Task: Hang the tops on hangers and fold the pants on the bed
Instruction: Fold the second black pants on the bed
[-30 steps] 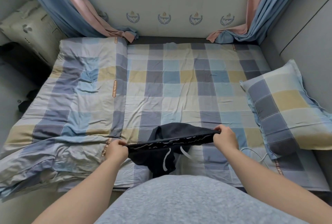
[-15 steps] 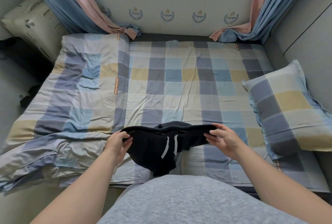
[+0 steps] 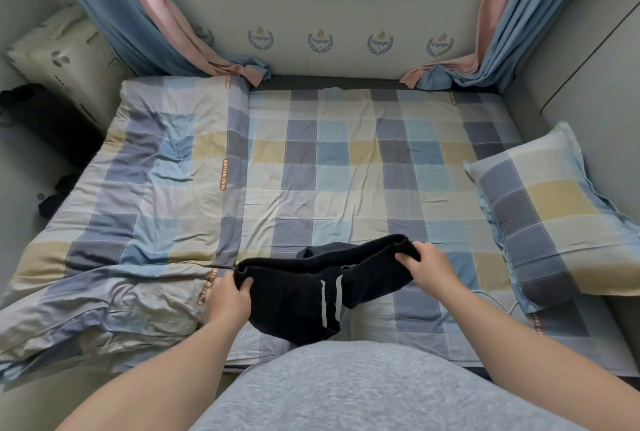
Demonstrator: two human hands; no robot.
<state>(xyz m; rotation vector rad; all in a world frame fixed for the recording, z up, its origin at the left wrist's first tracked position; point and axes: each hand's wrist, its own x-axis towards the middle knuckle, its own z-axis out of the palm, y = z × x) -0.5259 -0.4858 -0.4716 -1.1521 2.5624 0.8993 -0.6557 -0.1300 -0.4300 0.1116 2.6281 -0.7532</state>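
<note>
The left hand point(image 3: 228, 302) has its fingers curled round the left end of the waistband of a pair of black soft-knit pants point(image 3: 294, 295), pinching the folded edge; the right hand point(image 3: 431, 269) grips the right end of the same waistband, fingers hooked over the thick rim; between the two hands the band is held out in a shallow arc, the right end higher and farther from the body than the left. Two pale drawstrings point(image 3: 330, 299) hang side by side down the front of the pants; the rest of the dark cloth sags in a bunch below the band, over the near edge of the bed and just in front of the person's grey marl top point(image 3: 346, 389).

Under the pants lies the bed's checked sheet point(image 3: 346, 160) in blue, grey, cream and yellow squares; a rumpled quilt point(image 3: 149, 188) of the same check covers the left part of the bed, touching the left hand; a matching pillow point(image 3: 554, 216) lies at the right edge, with a thin white cable point(image 3: 498, 302) just beside its near corner. Blue and pink curtains point(image 3: 166, 15) hang at the far corners, their ends resting on the bed's far edge.
</note>
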